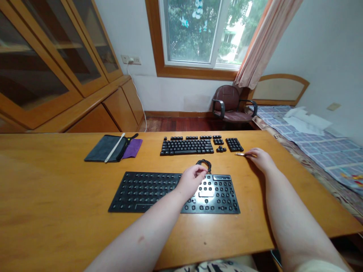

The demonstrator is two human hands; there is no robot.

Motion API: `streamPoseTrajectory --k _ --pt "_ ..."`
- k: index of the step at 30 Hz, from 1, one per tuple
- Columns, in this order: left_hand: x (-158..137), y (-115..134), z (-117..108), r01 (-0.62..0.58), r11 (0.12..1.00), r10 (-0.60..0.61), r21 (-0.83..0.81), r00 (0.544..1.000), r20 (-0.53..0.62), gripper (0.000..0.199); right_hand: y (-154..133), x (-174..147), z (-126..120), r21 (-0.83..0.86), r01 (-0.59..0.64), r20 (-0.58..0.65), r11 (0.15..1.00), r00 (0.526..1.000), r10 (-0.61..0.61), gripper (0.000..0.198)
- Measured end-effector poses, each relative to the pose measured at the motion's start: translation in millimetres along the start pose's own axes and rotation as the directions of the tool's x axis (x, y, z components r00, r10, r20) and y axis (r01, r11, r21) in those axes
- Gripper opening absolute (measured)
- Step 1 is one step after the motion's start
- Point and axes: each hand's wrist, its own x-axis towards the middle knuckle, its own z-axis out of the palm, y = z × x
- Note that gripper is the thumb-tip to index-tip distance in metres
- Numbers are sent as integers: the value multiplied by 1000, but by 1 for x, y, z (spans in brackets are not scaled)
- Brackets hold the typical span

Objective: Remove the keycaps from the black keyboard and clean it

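A black keyboard base (pixel 147 189), stripped of its keycaps, lies on the desk in front of me. My left hand (pixel 194 176) is over its upper middle, fingers pinched together; whatever they hold, if anything, is too small to make out. Just beyond those fingers the coiled black cable (pixel 206 163) rests at the base's back edge. Further right, my right hand (pixel 259 156) is low at the desk surface, its fingers closed on the end of a slim metallic tool (pixel 240 154) whose kind I cannot tell. Loose black keycaps (pixel 187 146) stand in keyboard order behind the base.
At the back left of the wooden desk (pixel 56 196) lie a dark grey pouch (pixel 99 149), a white stick (pixel 115 148) across it and a purple cloth (pixel 132 148). A chair (pixel 228 102) stands beyond the desk; a bed (pixel 312 128) is along the right side.
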Motion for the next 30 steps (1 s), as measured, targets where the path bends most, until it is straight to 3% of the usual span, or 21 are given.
streamPoseTrajectory --k 5,9,24,30 --pt "0 0 0 -8 1000 8 11 1000 -4 12 1 6 2 -113 113 12 987 994 -112 21" --pt "0 0 0 -6 1000 6 20 1000 5 14 -4 9 5 -191 122 -80 974 987 -139 21" --pt "1 2 1 12 1000 -12 20 1000 3 12 -17 17 15 -227 219 -177 949 949 -262 17" --pt "0 2 0 10 1000 -10 29 1000 7 13 -19 17 15 -211 207 -192 955 950 -248 16"
